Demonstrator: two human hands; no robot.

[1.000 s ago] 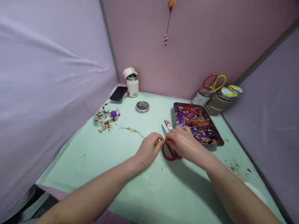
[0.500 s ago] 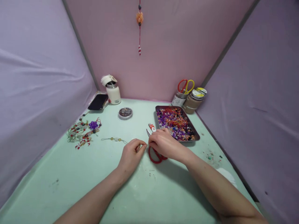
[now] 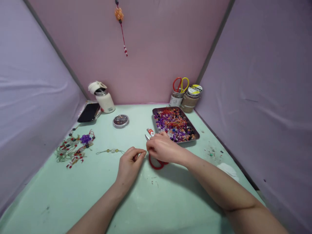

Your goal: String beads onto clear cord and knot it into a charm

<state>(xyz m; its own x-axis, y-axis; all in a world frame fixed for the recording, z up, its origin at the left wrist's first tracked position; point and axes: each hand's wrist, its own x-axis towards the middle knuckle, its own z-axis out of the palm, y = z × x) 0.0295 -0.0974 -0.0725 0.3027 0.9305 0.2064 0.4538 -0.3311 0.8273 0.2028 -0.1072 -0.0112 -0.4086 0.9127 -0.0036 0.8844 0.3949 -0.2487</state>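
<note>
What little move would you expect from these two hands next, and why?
Probably a snip. The right hand lies over the red-handled scissors, whose blade tip pokes out near the lighter. The left hand pinches the end of the thin beaded cord right beside it. Easing the cord end between the blades seems likeliest, though the blades are mostly hidden.

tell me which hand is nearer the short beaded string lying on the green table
Left. The left hand sits just right of the short beaded string, pinched fingers near its thread end. The right hand is farther right, over the red-handled scissors.
</note>
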